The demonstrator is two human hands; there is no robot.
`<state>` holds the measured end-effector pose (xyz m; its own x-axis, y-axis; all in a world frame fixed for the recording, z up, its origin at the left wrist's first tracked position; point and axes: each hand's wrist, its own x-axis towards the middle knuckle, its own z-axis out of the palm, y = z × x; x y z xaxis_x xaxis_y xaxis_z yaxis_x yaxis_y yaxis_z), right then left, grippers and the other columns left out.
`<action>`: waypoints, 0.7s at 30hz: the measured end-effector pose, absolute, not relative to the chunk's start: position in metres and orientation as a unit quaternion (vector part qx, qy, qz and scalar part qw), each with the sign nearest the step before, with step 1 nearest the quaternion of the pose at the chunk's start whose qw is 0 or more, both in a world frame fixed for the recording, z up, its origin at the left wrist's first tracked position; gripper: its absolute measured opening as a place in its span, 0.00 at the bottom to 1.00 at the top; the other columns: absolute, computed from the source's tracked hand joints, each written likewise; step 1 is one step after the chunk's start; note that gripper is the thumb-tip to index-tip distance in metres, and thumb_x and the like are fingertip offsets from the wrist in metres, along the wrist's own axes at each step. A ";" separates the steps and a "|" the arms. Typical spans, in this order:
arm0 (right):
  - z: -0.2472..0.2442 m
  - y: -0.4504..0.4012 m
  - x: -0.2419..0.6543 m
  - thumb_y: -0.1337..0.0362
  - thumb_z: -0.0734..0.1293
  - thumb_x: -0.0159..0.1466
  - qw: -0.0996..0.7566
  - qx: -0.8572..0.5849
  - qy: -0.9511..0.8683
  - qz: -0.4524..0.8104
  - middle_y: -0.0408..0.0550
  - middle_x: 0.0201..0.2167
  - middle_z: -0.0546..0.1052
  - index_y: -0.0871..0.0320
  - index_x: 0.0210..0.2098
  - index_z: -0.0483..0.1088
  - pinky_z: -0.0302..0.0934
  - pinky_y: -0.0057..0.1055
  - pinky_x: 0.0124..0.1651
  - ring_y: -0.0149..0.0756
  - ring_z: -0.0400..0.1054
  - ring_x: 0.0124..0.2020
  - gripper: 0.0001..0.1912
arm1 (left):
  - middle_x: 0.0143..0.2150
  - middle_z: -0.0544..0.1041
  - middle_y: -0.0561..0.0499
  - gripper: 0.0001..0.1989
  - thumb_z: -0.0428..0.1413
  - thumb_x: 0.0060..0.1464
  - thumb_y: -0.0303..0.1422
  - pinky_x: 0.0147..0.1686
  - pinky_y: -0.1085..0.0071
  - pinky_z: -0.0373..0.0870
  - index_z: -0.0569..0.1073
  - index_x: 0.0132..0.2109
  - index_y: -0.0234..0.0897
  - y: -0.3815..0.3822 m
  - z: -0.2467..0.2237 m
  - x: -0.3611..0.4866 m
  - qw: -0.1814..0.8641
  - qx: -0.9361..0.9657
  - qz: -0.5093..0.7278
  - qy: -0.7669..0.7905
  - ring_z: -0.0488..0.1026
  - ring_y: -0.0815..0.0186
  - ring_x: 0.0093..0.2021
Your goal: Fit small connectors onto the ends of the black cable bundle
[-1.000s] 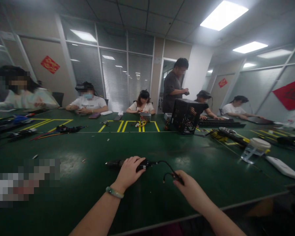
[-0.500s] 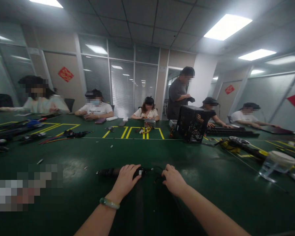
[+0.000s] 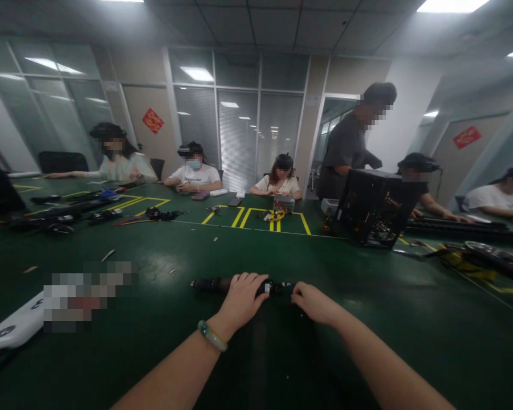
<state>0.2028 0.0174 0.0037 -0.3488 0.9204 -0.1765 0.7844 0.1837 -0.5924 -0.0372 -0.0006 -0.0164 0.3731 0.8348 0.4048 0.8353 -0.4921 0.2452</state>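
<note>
A long, dark, roughly cylindrical object (image 3: 207, 285) lies crosswise on the green table in front of me; its exact kind is unclear. My left hand (image 3: 243, 296), wearing a green bangle (image 3: 212, 336), is wrapped over its right part from above, close to a small white label (image 3: 267, 288). At the right end sticks out a short black cable (image 3: 285, 289). The curled fingers of my right hand (image 3: 314, 302) pinch this cable, and its far end is hidden behind them.
A white power strip (image 3: 15, 327) lies left, partly pixelated. Black cables and parts (image 3: 64, 216) spread along the far left. An open black computer case (image 3: 376, 208) stands right of centre. Several people sit across the table, and one person (image 3: 350, 136) stands behind the case.
My view has turned left, so everything sits farther right. My right hand has drawn nearer to the object's end, and the cable loop between the hands no longer shows. My left hand keeps its hold.
</note>
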 end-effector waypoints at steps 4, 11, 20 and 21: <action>-0.001 0.037 0.198 0.60 0.55 0.69 0.147 -0.568 -0.725 0.361 0.48 0.35 0.78 0.60 0.41 0.68 0.62 0.25 0.31 0.33 0.72 0.33 0.14 | 0.54 0.69 0.46 0.20 0.50 0.63 0.40 0.53 0.55 0.55 0.63 0.60 0.44 0.006 -0.018 -0.033 -0.002 -0.831 -0.242 -0.501 0.65 0.55 0.52; -0.015 0.035 0.191 0.58 0.59 0.68 0.207 -0.573 -0.699 0.375 0.45 0.32 0.78 0.59 0.44 0.68 0.61 0.24 0.28 0.31 0.71 0.30 0.13 | 0.53 0.69 0.46 0.21 0.53 0.61 0.39 0.54 0.56 0.56 0.63 0.59 0.43 0.012 -0.016 -0.026 0.004 -0.839 -0.239 -0.489 0.65 0.55 0.53; -0.019 0.029 0.205 0.57 0.62 0.65 0.240 -0.563 -0.718 0.331 0.42 0.30 0.77 0.55 0.40 0.71 0.60 0.27 0.32 0.34 0.71 0.31 0.10 | 0.45 0.71 0.48 0.08 0.51 0.59 0.29 0.48 0.61 0.63 0.69 0.46 0.39 0.019 -0.008 0.005 0.012 -0.872 -0.212 -0.442 0.69 0.58 0.45; -0.018 0.029 0.205 0.57 0.62 0.65 0.239 -0.558 -0.723 0.329 0.42 0.30 0.77 0.55 0.40 0.71 0.60 0.27 0.32 0.34 0.71 0.31 0.10 | 0.44 0.72 0.48 0.07 0.51 0.60 0.30 0.46 0.62 0.63 0.70 0.45 0.39 0.020 -0.008 0.005 0.010 -0.871 -0.212 -0.443 0.69 0.59 0.45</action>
